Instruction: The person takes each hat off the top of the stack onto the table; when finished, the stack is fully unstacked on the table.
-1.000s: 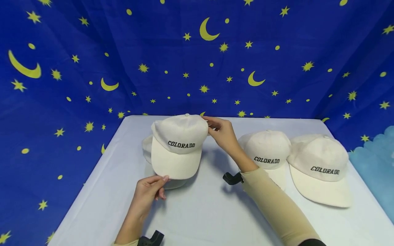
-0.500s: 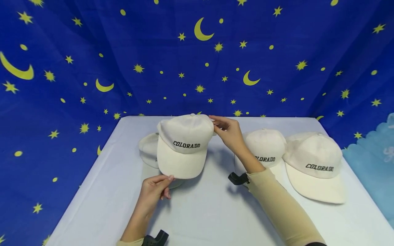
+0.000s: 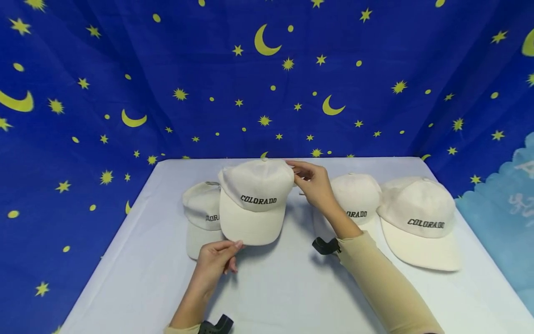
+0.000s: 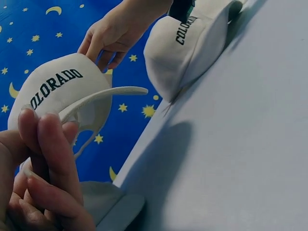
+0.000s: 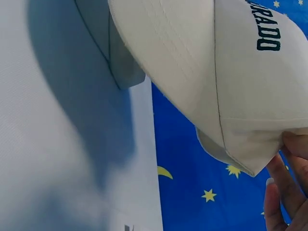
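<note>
A white baseball cap with COLORADO in black letters is held up above the table, brim toward me. My left hand pinches the front edge of its brim between thumb and fingers. At the far right side of the crown, my right hand pinches the fabric, as the right wrist view shows with the fingers at the cap's lower edge. Behind the held cap, to its left, a second white cap rests on the table, its lettering partly covered. The left wrist view shows the held cap's underside, with the brim sticking out.
Two more white COLORADO caps sit side by side on the right: a nearer-to-centre cap, partly hidden by my right forearm, and an outer cap. A white cloth covers the table. A blue star-and-moon curtain hangs behind it.
The held cap and both hands have shifted to the right, baring more of the cap behind on the left. The whole scene has slid slightly left as the head camera turned.
</note>
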`<state>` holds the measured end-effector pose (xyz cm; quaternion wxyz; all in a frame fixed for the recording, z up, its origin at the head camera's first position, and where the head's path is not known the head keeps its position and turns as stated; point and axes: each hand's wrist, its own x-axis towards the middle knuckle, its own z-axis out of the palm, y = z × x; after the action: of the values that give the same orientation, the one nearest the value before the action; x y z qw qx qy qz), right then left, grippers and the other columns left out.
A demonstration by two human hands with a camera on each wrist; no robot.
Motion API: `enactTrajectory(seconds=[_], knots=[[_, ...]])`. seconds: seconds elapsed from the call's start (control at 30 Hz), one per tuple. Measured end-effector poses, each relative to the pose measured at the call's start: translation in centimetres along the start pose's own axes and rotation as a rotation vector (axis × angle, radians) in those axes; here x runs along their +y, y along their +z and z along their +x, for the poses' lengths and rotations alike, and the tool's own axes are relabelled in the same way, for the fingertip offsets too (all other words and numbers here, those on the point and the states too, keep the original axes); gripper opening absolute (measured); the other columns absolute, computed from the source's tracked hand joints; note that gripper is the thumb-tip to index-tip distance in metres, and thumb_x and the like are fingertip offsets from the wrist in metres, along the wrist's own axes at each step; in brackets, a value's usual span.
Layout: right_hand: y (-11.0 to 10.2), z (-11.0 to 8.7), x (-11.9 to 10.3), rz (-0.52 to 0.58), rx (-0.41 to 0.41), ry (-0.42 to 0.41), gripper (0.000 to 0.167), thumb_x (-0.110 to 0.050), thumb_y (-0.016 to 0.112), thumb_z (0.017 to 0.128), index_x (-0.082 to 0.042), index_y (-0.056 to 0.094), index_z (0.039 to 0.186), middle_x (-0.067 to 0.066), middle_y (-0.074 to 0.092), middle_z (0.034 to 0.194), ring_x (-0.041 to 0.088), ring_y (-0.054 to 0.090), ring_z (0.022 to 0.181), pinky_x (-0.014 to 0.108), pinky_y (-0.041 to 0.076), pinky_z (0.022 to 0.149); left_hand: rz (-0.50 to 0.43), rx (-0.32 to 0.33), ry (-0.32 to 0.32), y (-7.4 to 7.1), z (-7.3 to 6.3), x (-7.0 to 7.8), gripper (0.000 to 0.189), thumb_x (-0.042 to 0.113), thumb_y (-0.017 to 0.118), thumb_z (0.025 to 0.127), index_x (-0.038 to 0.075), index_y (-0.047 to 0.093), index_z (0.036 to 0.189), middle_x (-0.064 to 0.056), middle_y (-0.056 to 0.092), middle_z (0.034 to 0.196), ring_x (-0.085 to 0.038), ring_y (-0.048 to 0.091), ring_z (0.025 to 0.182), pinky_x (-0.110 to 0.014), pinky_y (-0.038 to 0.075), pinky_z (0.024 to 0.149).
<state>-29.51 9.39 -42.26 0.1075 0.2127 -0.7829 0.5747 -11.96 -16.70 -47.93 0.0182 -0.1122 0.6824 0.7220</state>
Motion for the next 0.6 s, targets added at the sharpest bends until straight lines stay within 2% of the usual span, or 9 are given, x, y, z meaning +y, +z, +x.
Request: enactTrajectory(seconds=[0.27,0.6], knots=[[-0.9,-0.6,0.1,-0.032,-0.022,0.017,0.029,-0.011,0.07,0.097,-0.017,0.074,0.125,0.0,0.076,0.099,0.015,0.07,0.089,0.031,0.052,0.075,0.017,0.015,-0.039,0.8,0.3,-0.7,0.02,0.012,0.075,0.093,-0.008,0.076,0.096,-0.01,0.064,0.057,-0.013,0.055,0.044,-0.02,0.034,0.043],[-1.7,-1.3,0.5,-0.084,-0.003,0.045,0.028,-0.009,0.07,0.097,-0.015,0.075,0.123,0.001,0.076,0.098,0.014,0.07,0.089,0.026,0.052,0.073,0.001,-0.009,-0.04,2.1,0.6,-1.5,0.017,0.008,0.073,0.094,-0.009,0.075,0.091,-0.01,0.062,0.055,-0.013,0.055,0.043,-0.02,0.034,0.041]])
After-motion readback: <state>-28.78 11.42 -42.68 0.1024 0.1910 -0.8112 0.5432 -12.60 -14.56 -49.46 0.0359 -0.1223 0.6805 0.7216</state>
